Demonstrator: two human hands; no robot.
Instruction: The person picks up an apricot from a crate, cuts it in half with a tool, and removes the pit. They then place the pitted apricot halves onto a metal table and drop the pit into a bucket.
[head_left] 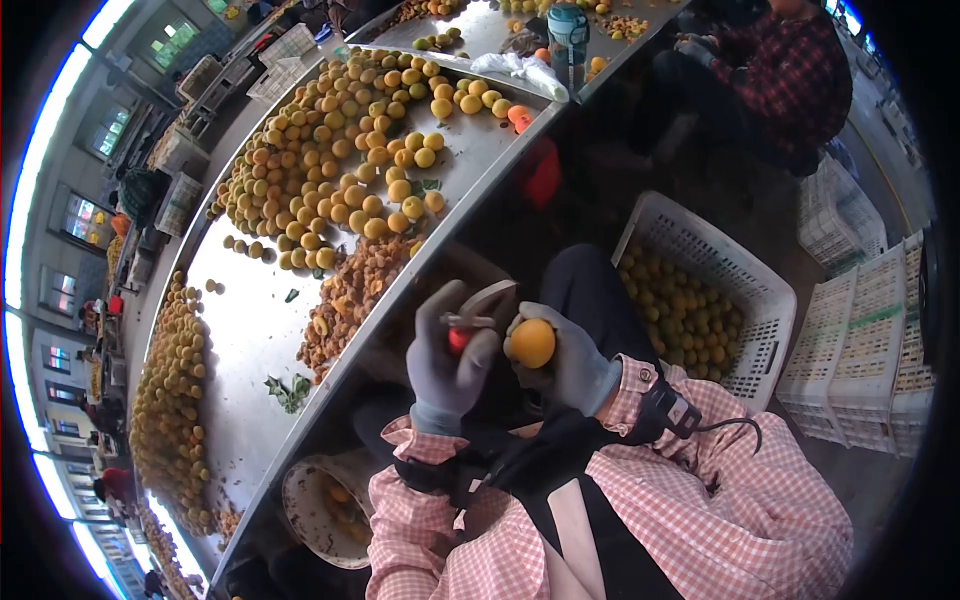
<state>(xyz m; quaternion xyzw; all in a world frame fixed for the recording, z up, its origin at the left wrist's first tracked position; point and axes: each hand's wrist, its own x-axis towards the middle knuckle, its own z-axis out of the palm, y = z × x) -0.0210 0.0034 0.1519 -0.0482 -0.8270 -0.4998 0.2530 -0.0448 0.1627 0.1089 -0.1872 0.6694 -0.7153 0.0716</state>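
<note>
My left hand [445, 355], in a pale grey glove, is closed around a small red-handled tool [459, 340]. A pale curved piece stands out beside its fingers, and I cannot make out the tool's exact kind. Close by on the right, my gloved right hand [580, 360] grips a yellow-orange apricot [532, 343], its round side facing up. Both hands are over my lap, just off the metal table's edge, and the tool and fruit are apart. On the table [245, 320] lie a large heap of apricots [330, 150] and a pile of brown, wet-looking pieces [350, 295].
A white crate [770, 290] of apricots stands at my right, with stacked crates [850, 350] beyond. A white bucket [300, 510] with some fruit sits below the table edge. A bottle [568, 50] stands at the far table corner. A person in a checked shirt [800, 75] sits opposite.
</note>
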